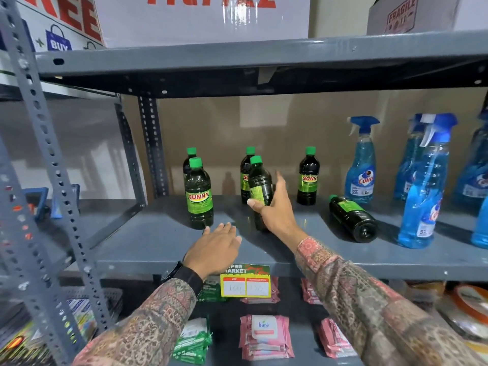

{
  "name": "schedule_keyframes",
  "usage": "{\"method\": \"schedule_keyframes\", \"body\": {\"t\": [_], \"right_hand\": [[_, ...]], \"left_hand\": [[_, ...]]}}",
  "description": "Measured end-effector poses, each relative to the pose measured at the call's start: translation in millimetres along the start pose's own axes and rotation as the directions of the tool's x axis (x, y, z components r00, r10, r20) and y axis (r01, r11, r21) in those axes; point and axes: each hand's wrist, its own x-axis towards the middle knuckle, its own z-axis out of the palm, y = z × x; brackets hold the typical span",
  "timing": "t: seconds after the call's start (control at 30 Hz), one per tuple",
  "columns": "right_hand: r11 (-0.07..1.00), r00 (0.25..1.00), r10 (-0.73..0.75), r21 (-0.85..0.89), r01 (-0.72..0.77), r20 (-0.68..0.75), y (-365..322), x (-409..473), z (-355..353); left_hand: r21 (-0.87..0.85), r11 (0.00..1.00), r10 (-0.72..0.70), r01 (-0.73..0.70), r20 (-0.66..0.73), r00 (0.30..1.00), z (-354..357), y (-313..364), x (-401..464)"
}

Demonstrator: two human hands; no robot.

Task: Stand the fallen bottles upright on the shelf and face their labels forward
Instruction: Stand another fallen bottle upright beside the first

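Right hand (274,210) clamped on upright Sunny bottle (260,190), label turned away; left hand (215,249) flat, fingers together, empty; fallen Sunny bottle (352,217) right of the gripping fingers.

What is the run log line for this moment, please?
right hand: holds bottle | left hand: free, open | fallen bottle: lying on shelf

You are looking at six dark green-capped bottles on the shelf (163,241): five upright (198,196) (189,159) (246,175) (260,191) (308,178) and one lying down (352,217) toward the right edge. At least four blue spray bottles (360,165) are standing at the right end, others being cut off.
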Motion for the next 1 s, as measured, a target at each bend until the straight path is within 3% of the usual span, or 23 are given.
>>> {"method": "schedule_keyframes", "body": {"t": [0.07,0.2,0.47,1.0], "right_hand": [[0.994,1.0,-0.018,0.105,0.019,-0.002,5.0,3.8,2.9],[0.994,0.999,-0.041,0.102,0.041,-0.002,18.5,10.6,0.3],[0.986,0.988,-0.087,-0.153,0.067,-0.131,32.6,5.5,4.2],[0.978,0.987,-0.108,-0.19,0.084,-0.122,32.9,4.4,5.6]], "left_hand": [[-0.006,1.0,0.001,-0.001,-0.004,1.0,0.6,-0.2,-0.5],[-0.005,1.0,0.001,-0.001,-0.013,1.0,2.2,-2.3,0.6],[-0.015,1.0,0.002,-0.003,-0.027,1.0,7.9,-5.7,3.3],[-0.018,1.0,0.002,-0.003,-0.054,0.999,10.2,-8.6,5.6]]}}
